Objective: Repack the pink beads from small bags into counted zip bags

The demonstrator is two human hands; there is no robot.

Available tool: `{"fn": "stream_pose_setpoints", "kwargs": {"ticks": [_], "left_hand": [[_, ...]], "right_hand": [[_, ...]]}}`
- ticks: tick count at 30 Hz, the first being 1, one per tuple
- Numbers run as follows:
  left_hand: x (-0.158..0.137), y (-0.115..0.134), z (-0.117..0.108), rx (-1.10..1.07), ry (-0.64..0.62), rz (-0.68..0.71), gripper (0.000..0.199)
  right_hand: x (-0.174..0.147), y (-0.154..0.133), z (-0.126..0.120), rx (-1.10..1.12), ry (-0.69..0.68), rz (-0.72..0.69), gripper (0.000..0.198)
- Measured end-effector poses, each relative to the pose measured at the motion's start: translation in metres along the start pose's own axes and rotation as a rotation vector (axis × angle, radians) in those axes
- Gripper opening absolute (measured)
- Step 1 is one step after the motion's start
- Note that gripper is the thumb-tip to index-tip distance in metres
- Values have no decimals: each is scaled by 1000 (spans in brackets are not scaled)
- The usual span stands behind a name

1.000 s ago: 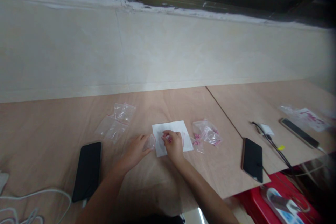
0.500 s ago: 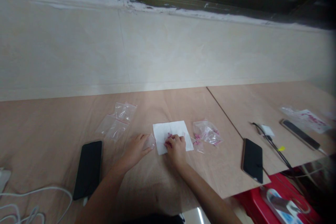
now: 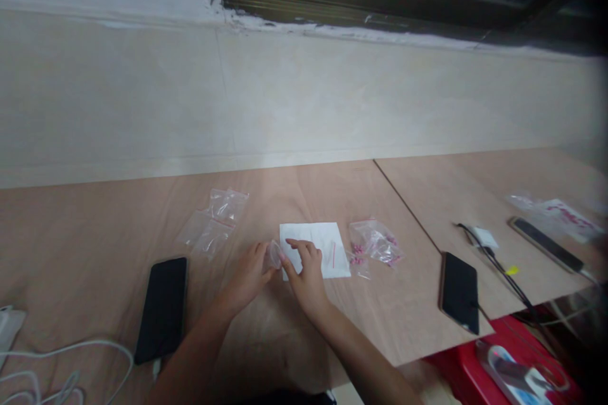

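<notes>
My left hand (image 3: 251,272) is closed on a small clear plastic bag (image 3: 272,254), its mouth bulging toward the paper. My right hand (image 3: 306,275) is beside it with thumb and fingers apart, the thumb at the bag's edge. Whether the thumb presses on the bag is too small to tell. Under the right fingers lies a white sheet of paper (image 3: 316,232) with a short pink line on it. To the right of the paper rests a clear zip bag (image 3: 377,242) with small pink pieces in and around it.
Several flat clear bags (image 3: 213,221) lie at the left back. A black phone (image 3: 161,310) with a white cable is at the left; another phone (image 3: 459,291) is near the right edge. Further right are black cables (image 3: 496,259), a power bank-like slab (image 3: 546,243) and a red stool (image 3: 456,361).
My right hand has left the pink pieces on the paper and moved left to the bag, its fingers now spread. The pieces no longer show on the paper. My left hand keeps its bag.
</notes>
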State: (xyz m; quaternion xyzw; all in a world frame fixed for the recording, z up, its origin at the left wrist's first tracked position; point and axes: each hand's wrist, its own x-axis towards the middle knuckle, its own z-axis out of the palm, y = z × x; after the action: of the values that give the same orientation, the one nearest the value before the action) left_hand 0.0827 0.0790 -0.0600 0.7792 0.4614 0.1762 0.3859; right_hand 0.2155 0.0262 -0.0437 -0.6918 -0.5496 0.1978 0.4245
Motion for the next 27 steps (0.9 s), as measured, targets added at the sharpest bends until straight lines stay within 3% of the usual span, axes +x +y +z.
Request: {"fn": "stream_pose_setpoints", "kwargs": {"ticks": [4, 7, 10, 12, 15, 22, 27], "left_hand": [[-6, 3, 3, -17, 109, -45, 34], [-14, 8, -5, -145, 71, -28, 41], [-19, 14, -23, -277, 31, 6, 33], [-19, 18, -35, -260, 28, 21, 19], [-17, 25, -47, -183, -2, 41, 19], [-23, 32, -43, -191, 12, 21, 19], [-26, 36, -39, -222, -81, 74, 21]], "right_hand": [[-6, 0, 3, 95, -24, 66, 20], [-2, -1, -3, 104, -65, 83, 15], [4, -7, -14, 45, -120, 13, 14], [7, -10, -20, -8, -179, -51, 15], [7, -13, -25, -83, -241, -85, 18], [4, -19, -24, 17, -261, -97, 11], [7, -28, -25, 112, -252, -91, 14]]}}
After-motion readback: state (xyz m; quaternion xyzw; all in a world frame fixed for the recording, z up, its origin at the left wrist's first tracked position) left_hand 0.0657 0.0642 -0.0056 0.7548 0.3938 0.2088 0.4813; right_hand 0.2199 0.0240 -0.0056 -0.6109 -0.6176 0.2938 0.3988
